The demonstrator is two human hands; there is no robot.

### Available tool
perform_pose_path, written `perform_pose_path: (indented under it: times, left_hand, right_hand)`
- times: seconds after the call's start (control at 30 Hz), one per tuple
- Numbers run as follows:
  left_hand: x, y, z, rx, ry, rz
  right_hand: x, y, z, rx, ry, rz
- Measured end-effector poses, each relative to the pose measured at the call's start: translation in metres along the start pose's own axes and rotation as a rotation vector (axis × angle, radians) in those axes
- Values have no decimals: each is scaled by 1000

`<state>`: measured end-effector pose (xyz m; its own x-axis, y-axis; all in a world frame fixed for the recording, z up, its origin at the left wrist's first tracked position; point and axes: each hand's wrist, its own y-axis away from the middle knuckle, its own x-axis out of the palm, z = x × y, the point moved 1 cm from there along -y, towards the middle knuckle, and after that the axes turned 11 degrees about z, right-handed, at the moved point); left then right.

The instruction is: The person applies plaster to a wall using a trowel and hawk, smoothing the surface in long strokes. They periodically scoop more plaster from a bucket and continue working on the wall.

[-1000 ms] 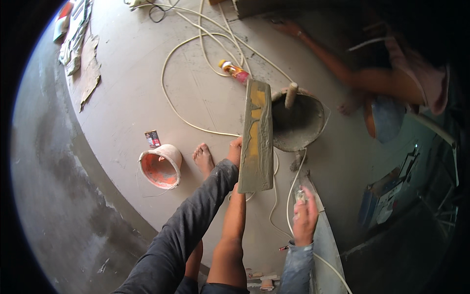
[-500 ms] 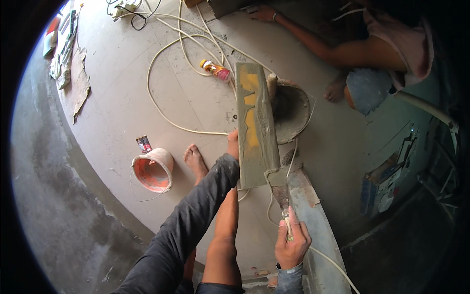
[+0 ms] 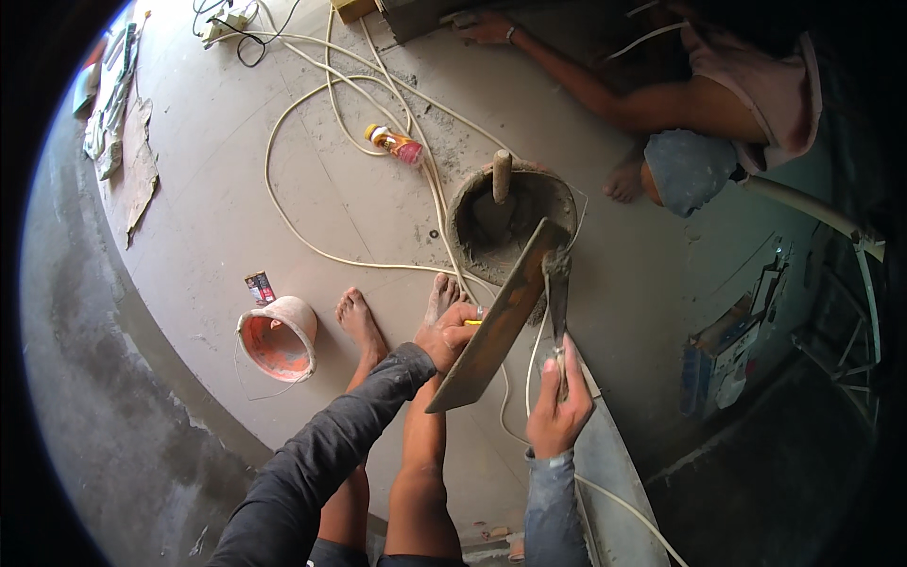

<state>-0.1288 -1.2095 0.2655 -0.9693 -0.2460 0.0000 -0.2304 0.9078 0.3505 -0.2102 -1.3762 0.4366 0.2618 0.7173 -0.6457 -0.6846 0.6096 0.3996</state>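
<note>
My left hand (image 3: 446, 338) is closed round the yellow handle of a long plastering float (image 3: 493, 326). The float is tilted steeply, its mortar-smeared plate leaning between my two hands. In my right hand (image 3: 559, 408), forefinger stretched along it, is a putty knife (image 3: 558, 307) with its blade pointing away from me. Wet mortar (image 3: 557, 263) clings to the blade's end, close beside the float's far edge. Just beyond them stands a dark mortar bucket (image 3: 457, 231), from which a tool's wooden handle (image 3: 502, 177) sticks up. The float hides part of the bucket's near side.
A white bucket, orange inside (image 3: 307, 326), lies tipped at left by a small packet (image 3: 259, 287). Pale cable (image 3: 271, 180) loops round a drink bottle (image 3: 395, 145). A co-worker's arm (image 3: 605, 90) reaches in at upper right. A grey board (image 3: 614, 472) lies right of my legs.
The float has turned from nearly flat to steeply tilted and moved nearer me, uncovering the bucket. My right hand has raised the putty knife, which now carries mortar at its end.
</note>
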Motion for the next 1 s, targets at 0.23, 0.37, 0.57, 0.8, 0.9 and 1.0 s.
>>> perform_pose_path:
  times: [0.23, 0.37, 0.57, 0.8, 0.9, 1.0]
  left_hand:
    - [-14, 31, 21, -294, 76, 176]
    - [-23, 57, 19, -171, 148, -17]
    - [-50, 56, 17, -274, 304, -111]
    - [-74, -2, 32, -137, 362, -368]
    - [-73, -28, 35, -200, 494, -273]
    - [-70, -45, 31, -61, 527, -155]
  right_hand:
    - [68, -118, -107, 173, -24, 140]
    - [102, -181, -156, 552, -194, 273]
    - [67, -144, -149, 713, -804, 345]
    - [-5, -44, -78, 570, -923, 531]
    - [-25, -30, -54, 530, -994, 651]
    - [-34, -36, -40, 354, -686, 759]
